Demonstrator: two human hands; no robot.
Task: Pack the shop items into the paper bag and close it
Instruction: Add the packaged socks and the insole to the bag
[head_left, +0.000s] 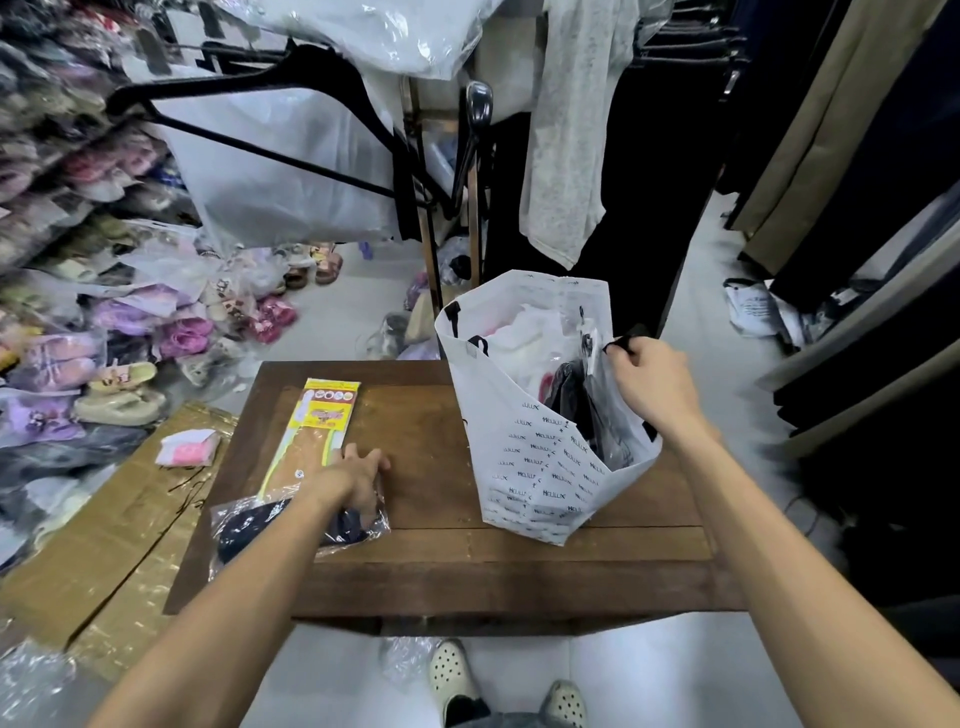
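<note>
1. Standing upright on the right part of the wooden bench (426, 525): a white paper bag (540, 467) with small printed lettering, mouth wide open.
2. Inside the bag: white wrapped goods toward the back, dark items in clear plastic toward the front.
3. Right hand (652, 382) at the bag's right rim, fingers curled round a black handle strap (626, 340), pinching it.
4. Left hand (358, 478) down on the bench's left part, fingers curled onto a clear plastic packet (280, 525) holding something dark, gripping its upper end.
5. Just beside that packet, partly under the left wrist: a long yellow pack (317, 431) with a red-and-yellow label, flat on the bench.
6. Left of the bench, on a flattened cardboard box (104, 545): a small pink-and-white packet (187, 447).
7. On the floor and shelves at left: piles of bagged slippers (119, 374).
8. Behind the bench: hanging clothes on a rack.
</note>
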